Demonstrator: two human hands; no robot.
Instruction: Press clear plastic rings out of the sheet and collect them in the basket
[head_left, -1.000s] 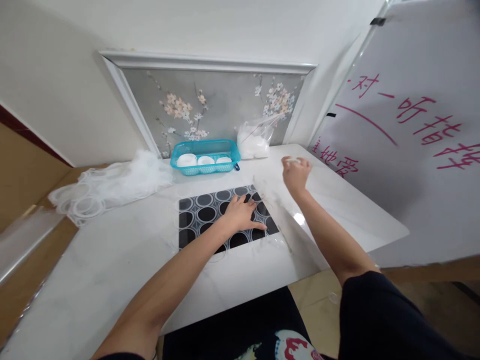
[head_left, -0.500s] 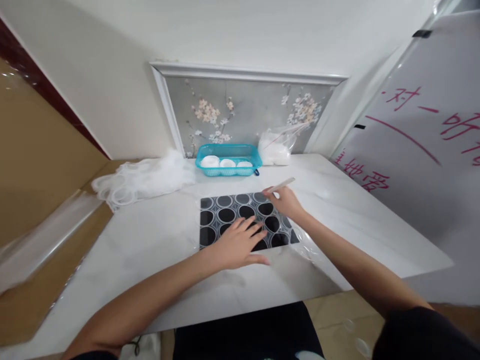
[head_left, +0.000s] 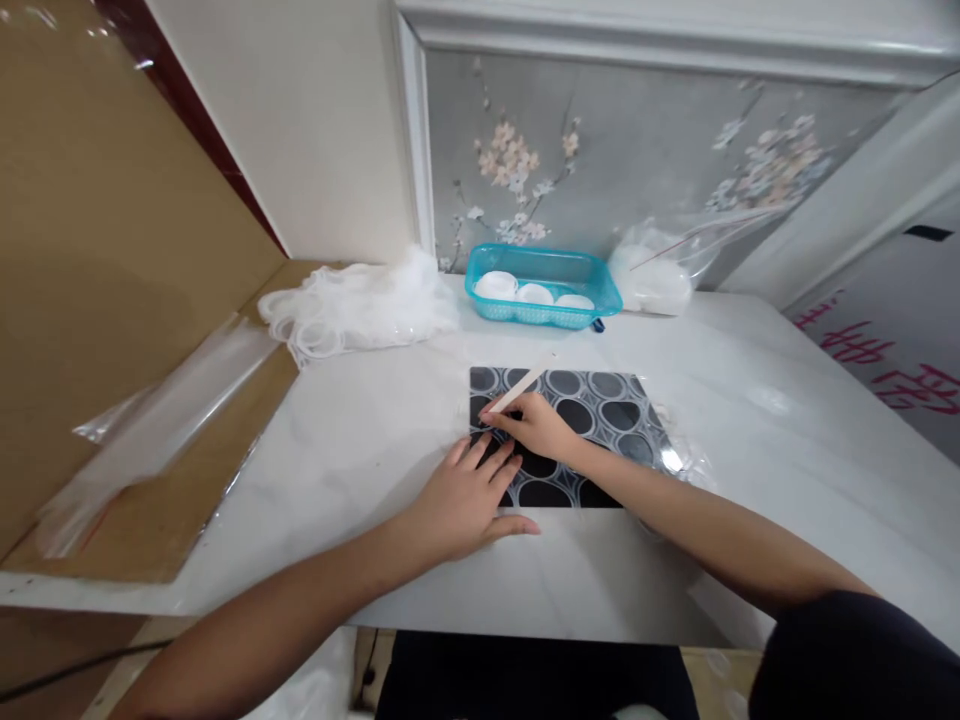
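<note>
Sheet (head_left: 596, 415), black and grey (circle-patterned)

Cardboard (head_left: 127, 220) stands left of a floral panel (head_left: 637, 150), a whiteboard (head_left: 900, 300) to the right.

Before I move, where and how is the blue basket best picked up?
Probably pinch the basket by its near rim, coming from the front and above. Its top is open and its long side faces you, while the bag crowds its right end and the wall stands behind. White items sit inside, so keep the pinch shallow.
</note>
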